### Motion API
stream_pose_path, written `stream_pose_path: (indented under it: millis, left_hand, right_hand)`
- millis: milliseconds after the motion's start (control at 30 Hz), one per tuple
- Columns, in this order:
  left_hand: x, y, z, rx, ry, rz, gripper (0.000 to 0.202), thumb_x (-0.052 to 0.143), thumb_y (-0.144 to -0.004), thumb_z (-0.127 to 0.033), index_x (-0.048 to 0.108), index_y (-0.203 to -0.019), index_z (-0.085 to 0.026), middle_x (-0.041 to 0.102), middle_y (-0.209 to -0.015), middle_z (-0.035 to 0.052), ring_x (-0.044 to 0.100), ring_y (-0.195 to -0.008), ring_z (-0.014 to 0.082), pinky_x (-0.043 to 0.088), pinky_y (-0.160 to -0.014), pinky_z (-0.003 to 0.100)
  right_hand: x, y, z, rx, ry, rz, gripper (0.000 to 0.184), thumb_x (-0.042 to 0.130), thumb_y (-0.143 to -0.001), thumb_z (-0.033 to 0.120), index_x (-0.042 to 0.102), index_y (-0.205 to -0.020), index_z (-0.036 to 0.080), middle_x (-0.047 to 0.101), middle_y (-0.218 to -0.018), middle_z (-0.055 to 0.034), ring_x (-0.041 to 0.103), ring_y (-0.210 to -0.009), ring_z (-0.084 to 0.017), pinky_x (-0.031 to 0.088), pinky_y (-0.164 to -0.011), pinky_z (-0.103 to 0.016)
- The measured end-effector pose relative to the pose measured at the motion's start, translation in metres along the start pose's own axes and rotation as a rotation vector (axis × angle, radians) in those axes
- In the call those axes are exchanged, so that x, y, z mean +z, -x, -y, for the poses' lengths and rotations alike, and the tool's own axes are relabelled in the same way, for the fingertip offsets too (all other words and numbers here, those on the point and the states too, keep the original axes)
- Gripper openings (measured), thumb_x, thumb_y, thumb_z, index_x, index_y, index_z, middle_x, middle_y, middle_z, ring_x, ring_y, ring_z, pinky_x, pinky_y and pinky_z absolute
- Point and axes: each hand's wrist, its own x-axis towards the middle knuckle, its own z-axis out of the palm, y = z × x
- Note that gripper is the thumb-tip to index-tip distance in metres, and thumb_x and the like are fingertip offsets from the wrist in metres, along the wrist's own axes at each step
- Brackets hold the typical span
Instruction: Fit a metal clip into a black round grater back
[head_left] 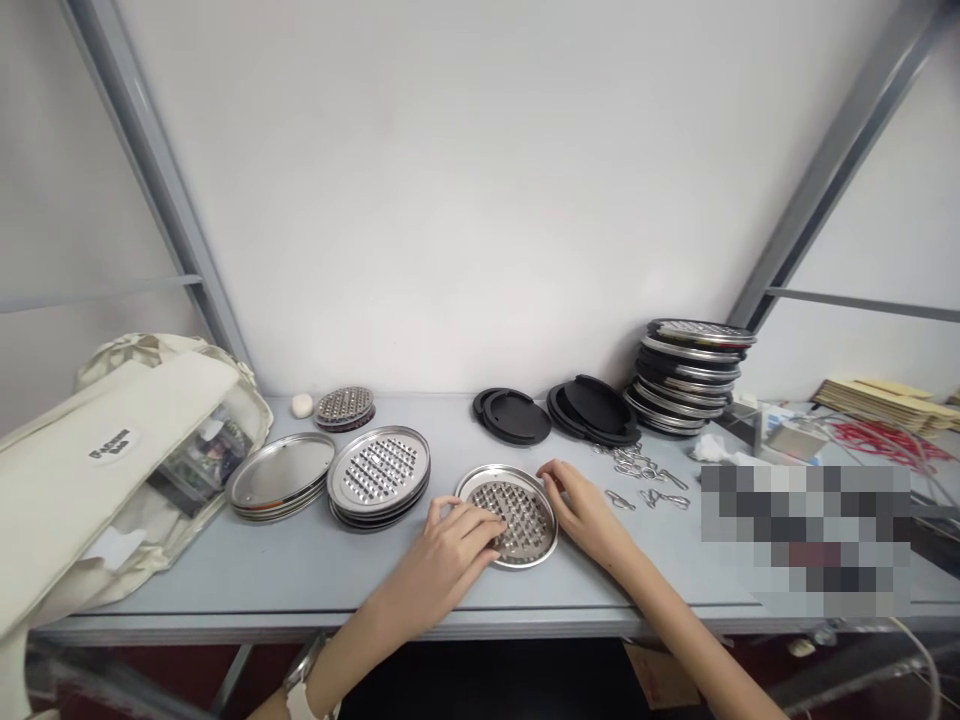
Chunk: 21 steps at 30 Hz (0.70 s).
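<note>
In front of me on the grey table lies a shallow round metal dish (537, 484) with a raised rim. Inside it sits a smaller round metal grater disc (516, 515) with raised teeth. My left hand (459, 548) reaches over the dish's left rim, its bent fingers on the left part of the grater disc. At the right rim, my right hand (581, 505) holds the dish with thumb and curled fingers. Left of the dish stands a stack of larger round graters (379, 470), beside a stack of plain metal dishes (281, 470).
Small grater discs (345, 403) and a white round object (302, 405) lie behind. Black round holders (517, 415), metal carabiner-like clips (637, 465) and a tall stack of graters (690, 375) occupy the right. A cream cloth bag (172, 390) covers the left end.
</note>
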Motion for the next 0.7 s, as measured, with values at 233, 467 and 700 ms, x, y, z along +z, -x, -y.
stream_pose_path:
  millis: [233,467,700]
  left_hand:
    - [0.012,0.001,0.004,-0.045,0.026,-0.071,0.032,0.043,-0.101,-0.014,0.048,-0.131,-0.022,0.060,-0.124,0.0055,0.054,-0.117,0.0173,0.033,-0.103,0.039]
    - [0.016,0.001,0.009,-0.096,0.043,-0.127,0.030,0.042,-0.099,-0.011,0.052,-0.126,-0.022,0.062,-0.121,0.0056,0.056,-0.115,0.0182,0.039,-0.100,0.038]
    - [0.019,0.001,0.014,-0.167,0.086,-0.215,0.030,0.040,-0.100,-0.012,0.052,-0.125,-0.023,0.060,-0.125,0.0052,0.055,-0.116,0.0182,0.042,-0.099,0.038]
  right_hand:
    - [-0.003,0.003,0.005,-0.035,0.041,0.051,0.022,0.031,-0.101,0.027,0.051,-0.094,0.022,0.058,-0.093,-0.0057,0.059,-0.084,-0.020,0.047,-0.080,-0.035]
    - [-0.002,0.003,0.004,-0.074,0.066,0.075,0.025,0.031,-0.101,0.027,0.053,-0.089,0.022,0.055,-0.091,-0.0055,0.059,-0.079,-0.019,0.048,-0.078,-0.035]
    - [-0.002,0.005,0.007,-0.061,0.024,0.099,0.022,0.033,-0.101,0.028,0.051,-0.090,0.022,0.058,-0.087,-0.0042,0.058,-0.080,-0.019,0.047,-0.076,-0.033]
